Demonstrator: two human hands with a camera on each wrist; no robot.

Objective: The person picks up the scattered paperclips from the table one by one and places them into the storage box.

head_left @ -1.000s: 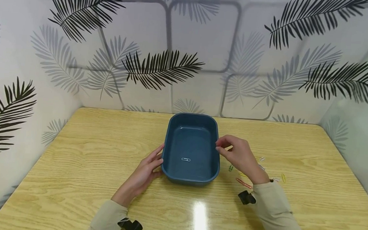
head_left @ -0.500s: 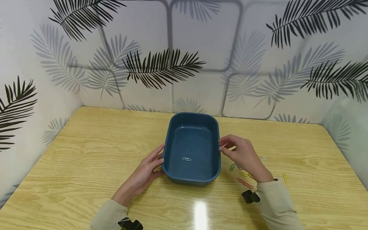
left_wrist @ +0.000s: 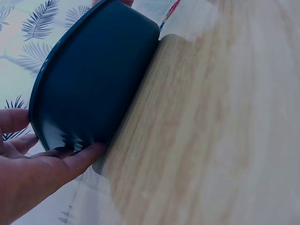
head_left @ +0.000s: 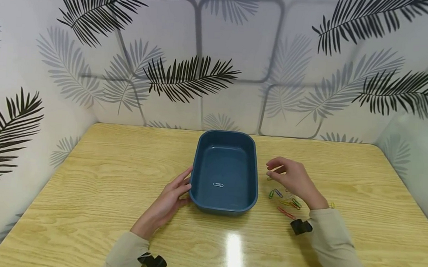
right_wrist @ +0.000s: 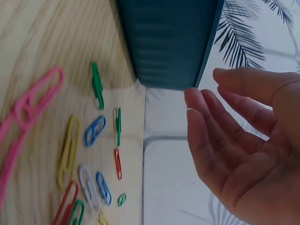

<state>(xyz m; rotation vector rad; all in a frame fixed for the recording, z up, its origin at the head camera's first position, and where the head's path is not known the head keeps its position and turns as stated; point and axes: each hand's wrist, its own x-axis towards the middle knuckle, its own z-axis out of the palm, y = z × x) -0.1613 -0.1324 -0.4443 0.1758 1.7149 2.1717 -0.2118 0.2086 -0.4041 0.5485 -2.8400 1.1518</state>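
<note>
A dark blue rectangular tub [head_left: 224,209] stands on the wooden table with one white paper clip [head_left: 218,185] lying on its floor. My left hand [head_left: 167,202] rests against the tub's left side; in the left wrist view its fingers [left_wrist: 86,159] touch the outer wall, extended rather than wrapped around it. To the right of the tub, above the table, my right hand [head_left: 293,179] hovers with thumb and fingers apart. Nothing shows between them in the right wrist view. Loose paper clips lie below it, among them a green one [head_left: 271,194] and a blue one [right_wrist: 95,131].
Several more colored clips are scattered right of the tub, including a pink one [right_wrist: 28,108], a yellow one [right_wrist: 69,152] and a white one [right_wrist: 88,187]. The wooden table [head_left: 123,164] ends at a leaf-patterned wall covering [head_left: 234,110] behind.
My right hand has drawn away from the tub's right rim toward the right, its thumb and fingers parting. More clips show beneath it. The left hand keeps its place on the tub.
</note>
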